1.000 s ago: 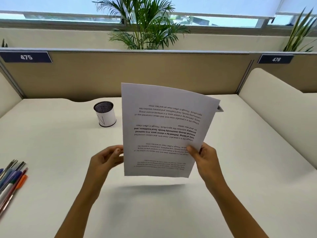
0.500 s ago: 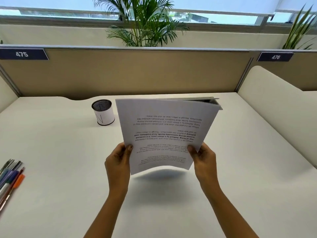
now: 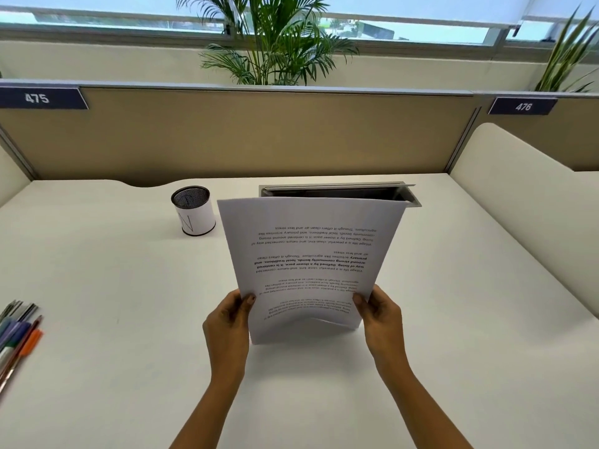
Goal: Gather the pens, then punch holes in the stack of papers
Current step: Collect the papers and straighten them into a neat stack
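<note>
A stack of printed white papers (image 3: 311, 254) stands nearly upright over the middle of the desk, its text upside down to me and its lower edge bowed near the desktop. My left hand (image 3: 228, 325) grips the lower left edge and my right hand (image 3: 381, 317) grips the lower right edge. Several pens (image 3: 17, 335), blue, orange and others, lie loose together at the desk's left edge, far from both hands. A black mesh pen cup (image 3: 193, 210) with a white paper wrap stands empty at the back left of the papers. No hole punch is in view.
An open metal cable tray (image 3: 340, 191) is set into the white desk (image 3: 113, 303) just behind the papers. Tan partition panels (image 3: 259, 134) close the back and a cream side divider (image 3: 518, 205) rises on the right. Plants stand beyond the partition.
My left hand has closed onto the papers' left edge, so both hands now hold the stack. The stack has come lower toward the desk, uncovering the cable tray behind it.
</note>
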Motion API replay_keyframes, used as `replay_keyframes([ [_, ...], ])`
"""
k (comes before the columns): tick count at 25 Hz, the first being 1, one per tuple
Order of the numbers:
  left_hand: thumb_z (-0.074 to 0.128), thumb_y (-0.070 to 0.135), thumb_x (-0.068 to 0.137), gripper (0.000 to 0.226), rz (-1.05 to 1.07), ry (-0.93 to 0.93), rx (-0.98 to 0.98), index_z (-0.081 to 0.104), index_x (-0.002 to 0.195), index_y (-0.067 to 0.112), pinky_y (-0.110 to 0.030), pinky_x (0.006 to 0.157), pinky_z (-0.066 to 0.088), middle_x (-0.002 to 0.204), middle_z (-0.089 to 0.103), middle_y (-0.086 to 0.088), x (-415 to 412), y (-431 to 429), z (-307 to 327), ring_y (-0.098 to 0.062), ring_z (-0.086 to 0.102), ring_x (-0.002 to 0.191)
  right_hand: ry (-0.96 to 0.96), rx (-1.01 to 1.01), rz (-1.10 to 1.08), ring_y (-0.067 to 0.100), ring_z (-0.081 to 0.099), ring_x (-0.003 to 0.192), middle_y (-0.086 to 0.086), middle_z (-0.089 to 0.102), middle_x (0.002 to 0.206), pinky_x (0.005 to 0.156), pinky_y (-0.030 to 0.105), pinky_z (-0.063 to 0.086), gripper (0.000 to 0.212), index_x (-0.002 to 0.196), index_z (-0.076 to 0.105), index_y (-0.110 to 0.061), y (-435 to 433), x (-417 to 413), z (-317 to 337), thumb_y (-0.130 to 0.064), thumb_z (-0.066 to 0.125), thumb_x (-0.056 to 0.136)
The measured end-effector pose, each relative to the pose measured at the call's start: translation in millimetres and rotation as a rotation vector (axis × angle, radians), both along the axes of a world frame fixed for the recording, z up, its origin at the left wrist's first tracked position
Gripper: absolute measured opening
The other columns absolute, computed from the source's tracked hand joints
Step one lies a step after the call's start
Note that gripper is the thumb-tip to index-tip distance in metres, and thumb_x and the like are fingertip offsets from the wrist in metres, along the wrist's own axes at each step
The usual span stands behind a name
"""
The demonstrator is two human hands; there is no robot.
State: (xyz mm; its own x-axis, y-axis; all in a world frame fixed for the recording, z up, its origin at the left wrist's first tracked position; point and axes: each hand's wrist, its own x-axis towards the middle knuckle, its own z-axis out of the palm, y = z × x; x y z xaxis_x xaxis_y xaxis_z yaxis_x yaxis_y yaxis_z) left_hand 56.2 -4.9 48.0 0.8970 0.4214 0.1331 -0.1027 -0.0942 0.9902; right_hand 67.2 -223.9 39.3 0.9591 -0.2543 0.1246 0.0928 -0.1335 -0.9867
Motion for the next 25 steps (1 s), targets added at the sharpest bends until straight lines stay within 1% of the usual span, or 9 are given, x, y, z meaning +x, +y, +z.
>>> replay_keyframes([
  [3, 0.064, 0.008, 0.087, 0.029, 0.025, 0.011, -0.004, 0.071, 0.082, 0.036, -0.009, 0.062, 0.051, 0.078, 0.074, 0.021, 4.5, 6.7, 1.0, -0.002, 0.066, 0.071, 0.007, -0.026, 0.010, 0.010, 0.065, 0.083, -0.010, 0.073, 0.088, 0.072, 0.019, 0.052, 0.018, 0.091, 0.067, -0.021, -4.4, 0.0, -1.3, -0.007, 0.057, 0.094],
  [6, 0.065, 0.006, 0.086, 0.030, 0.062, 0.002, -0.045, 0.071, 0.082, 0.035, -0.009, 0.063, 0.051, 0.077, 0.074, 0.020, 8.9, 12.9, 4.0, -0.002, 0.067, 0.070, 0.014, 0.052, 0.006, 0.005, 0.069, 0.091, -0.010, 0.074, 0.097, 0.074, 0.014, 0.053, 0.009, 0.097, 0.067, -0.024, -6.1, -5.6, 0.2, -0.019, 0.062, 0.092],
  [11, 0.064, 0.005, 0.086, 0.029, 0.134, 0.004, -0.199, 0.071, 0.080, 0.032, -0.027, 0.078, 0.052, 0.076, 0.073, 0.014, 15.0, 17.8, 7.0, -0.011, 0.065, 0.074, 0.123, 0.344, -0.070, 0.009, 0.062, 0.110, -0.004, 0.066, 0.117, 0.081, 0.020, 0.052, 0.044, 0.115, 0.057, -0.028, 10.4, -18.9, -4.6, -0.041, 0.069, 0.074],
  [13, 0.063, 0.005, 0.087, 0.026, 0.156, 0.023, -0.296, 0.072, 0.079, 0.028, -0.026, 0.077, 0.054, 0.071, 0.074, 0.016, 17.0, 14.5, 6.8, -0.011, 0.064, 0.074, 0.135, 0.433, -0.005, 0.021, 0.061, 0.114, 0.001, 0.069, 0.114, 0.092, 0.029, 0.048, 0.049, 0.117, 0.058, -0.020, 22.8, -21.6, -3.3, -0.041, 0.070, 0.073],
  [16, 0.060, 0.003, 0.089, 0.016, 0.168, 0.039, -0.500, 0.071, 0.100, 0.008, -0.017, 0.069, 0.057, 0.079, 0.075, 0.012, 15.5, 0.1, 2.1, -0.006, 0.068, 0.075, 0.095, 0.494, 0.127, 0.017, 0.062, 0.114, -0.002, 0.069, 0.118, 0.102, 0.037, 0.044, 0.049, 0.122, 0.058, -0.020, 44.6, -23.6, 3.0, -0.044, 0.066, 0.081],
  [18, 0.057, 0.003, 0.090, 0.021, 0.158, 0.049, -0.631, 0.067, 0.109, 0.002, -0.017, 0.072, 0.057, 0.086, 0.075, 0.007, 9.6, -13.5, -3.7, -0.003, 0.070, 0.077, 0.066, 0.562, 0.174, 0.016, 0.063, 0.115, -0.001, 0.068, 0.122, 0.098, 0.035, 0.049, 0.040, 0.126, 0.057, -0.024, 56.5, -23.2, 6.9, -0.037, 0.061, 0.088],
  [20, 0.055, 0.005, 0.092, 0.019, 0.094, 0.029, -0.704, 0.069, 0.103, 0.010, -0.022, 0.079, 0.057, 0.090, 0.076, 0.008, 2.5, -24.1, -7.6, -0.005, 0.070, 0.085, 0.059, 0.603, 0.161, 0.017, 0.065, 0.111, -0.001, 0.069, 0.119, 0.088, 0.031, 0.056, 0.035, 0.124, 0.056, -0.028, 63.1, -20.7, 10.6, -0.031, 0.058, 0.090],
  [22, 0.054, 0.006, 0.092, 0.021, -0.003, -0.009, -0.702, 0.068, 0.101, 0.017, -0.023, 0.082, 0.056, 0.096, 0.076, 0.008, -1.7, -26.7, -8.1, -0.007, 0.070, 0.092, 0.053, 0.575, 0.111, 0.017, 0.067, 0.106, -0.002, 0.071, 0.113, 0.080, 0.031, 0.059, 0.029, 0.119, 0.059, -0.033, 62.0, -16.5, 15.6, -0.031, 0.056, 0.090],
  [25, 0.049, 0.005, 0.095, 0.019, -0.124, -0.084, -0.633, 0.065, 0.102, 0.013, -0.023, 0.085, 0.055, 0.096, 0.075, 0.004, 4.6, -8.7, -5.5, -0.010, 0.069, 0.091, 0.006, 0.526, 0.089, 0.015, 0.068, 0.105, 0.000, 0.071, 0.114, 0.079, 0.024, 0.057, 0.030, 0.118, 0.062, -0.025, 45.2, -9.6, 22.5, -0.033, 0.055, 0.090],
])
